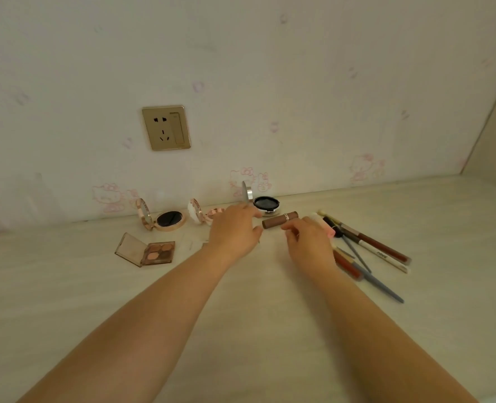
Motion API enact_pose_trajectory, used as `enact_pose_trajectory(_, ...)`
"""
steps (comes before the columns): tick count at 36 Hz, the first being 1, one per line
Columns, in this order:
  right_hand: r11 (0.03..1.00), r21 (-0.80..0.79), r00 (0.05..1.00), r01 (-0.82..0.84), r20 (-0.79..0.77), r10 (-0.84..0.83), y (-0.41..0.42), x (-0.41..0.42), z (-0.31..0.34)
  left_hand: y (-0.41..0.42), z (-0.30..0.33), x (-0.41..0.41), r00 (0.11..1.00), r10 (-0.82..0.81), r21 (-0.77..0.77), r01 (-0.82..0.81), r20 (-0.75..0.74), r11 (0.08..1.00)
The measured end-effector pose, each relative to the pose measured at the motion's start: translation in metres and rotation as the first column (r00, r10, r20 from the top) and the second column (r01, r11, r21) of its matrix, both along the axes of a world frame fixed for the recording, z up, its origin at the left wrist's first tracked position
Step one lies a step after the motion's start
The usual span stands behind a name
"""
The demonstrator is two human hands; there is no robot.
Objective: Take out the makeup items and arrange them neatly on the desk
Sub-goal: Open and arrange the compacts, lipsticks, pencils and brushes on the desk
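A brown lipstick [280, 219] is seen lying on the bench [241, 301], between the two hands. It is touched by the curled fingers of the right hand [309, 242]; a firm grip cannot be told. The left hand [235, 228] is held relaxed just beside its other end, near an open silver compact [262, 202].

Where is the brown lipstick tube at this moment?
In the head view the brown lipstick tube lies on the desk right of centre, between both hands, just in front of the open silver compact.
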State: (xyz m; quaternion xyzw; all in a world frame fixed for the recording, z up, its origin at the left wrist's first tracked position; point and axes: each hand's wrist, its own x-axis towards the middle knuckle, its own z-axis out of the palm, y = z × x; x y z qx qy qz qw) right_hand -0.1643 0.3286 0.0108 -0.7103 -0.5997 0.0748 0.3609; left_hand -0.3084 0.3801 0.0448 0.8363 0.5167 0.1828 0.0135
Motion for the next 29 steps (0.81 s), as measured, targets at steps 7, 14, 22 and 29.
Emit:
enact_pose_trajectory(7, 0.993, -0.063, 0.993, 0.098, 0.072, -0.094, 0.009, 0.029, -0.002, 0.020, -0.016, 0.044, 0.970, -0.016, 0.053, 0.029, -0.244, 0.998)
enact_pose_trajectory(14, 0.983, -0.115, 0.973, 0.143, 0.198, -0.119, 0.015, 0.029, -0.005, 0.041, -0.030, 0.066, 0.947, 0.025, 0.075, -0.001, -0.319, 0.997)
enact_pose_trajectory(22, 0.987, -0.054, 0.953, 0.151, 0.273, -0.131, 0.014, 0.034, -0.007, 0.043, -0.036, 0.070, 0.977, 0.012, 0.071, 0.004, -0.215, 0.997)
enact_pose_trajectory(29, 0.981, 0.147, 0.954, 0.123, 0.255, -0.158, 0.010, 0.022, 0.002, 0.008, -0.013, 0.040, 0.989, -0.070, 0.068, 0.061, 0.134, 0.996)
